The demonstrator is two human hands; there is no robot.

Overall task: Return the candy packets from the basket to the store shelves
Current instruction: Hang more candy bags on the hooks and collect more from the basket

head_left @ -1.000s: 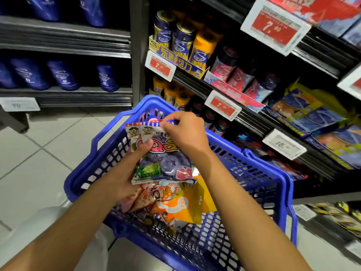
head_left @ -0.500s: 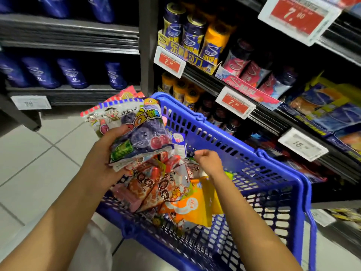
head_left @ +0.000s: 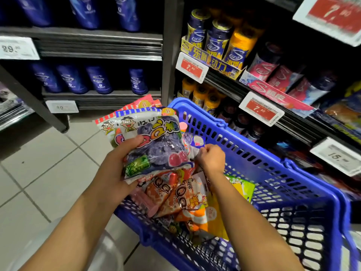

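Left hand [head_left: 115, 169]: a second ago low at the near rim of the basket [head_left: 277, 173], now raised beside it, gripping the stack of candy packets [head_left: 154, 141]. Right hand [head_left: 212, 158]: released the top of the purple packet, now down inside the basket, fingers curled among loose packets [head_left: 183, 194].

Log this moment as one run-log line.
left hand: holds purple plastic candy packets | right hand: fingers curled in blue plastic basket | orange packets: in basket | shelving: not started

Left hand [head_left: 117, 169] raised, thumb on top, gripping candy packets [head_left: 154, 145]; right hand [head_left: 212, 159] curled, reaching down, forearms extended.
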